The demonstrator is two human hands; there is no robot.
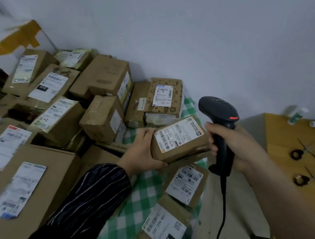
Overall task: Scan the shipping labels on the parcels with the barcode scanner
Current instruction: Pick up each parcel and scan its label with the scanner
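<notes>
1. Parcels [98, 98] lie heaped on the green checked cloth [142, 196] against the wall, most with a white label facing up.
2. My left hand [140, 151] is closed around the left end of one small box [179, 142], thumb on top and fingers underneath, holding it raised above the cloth with its label [178, 134] turned up towards me.
3. My right hand [233, 145] is wrapped tight around the handle of the scanner [220, 123]; I cannot tell whether a finger is on the trigger.
4. The scanner stands just to the right of the box, its head upright and, as far as I can judge, not aimed at the label.
5. I judge the step in hand to be presenting this box for its scan.
6. Next I need to tip the scanner head down over the barcode at the label's left edge and keep the box steady.
7. Two more labelled boxes [186, 183] lie below on the cloth, likely waiting their turn or already done; I cannot tell which.
</notes>
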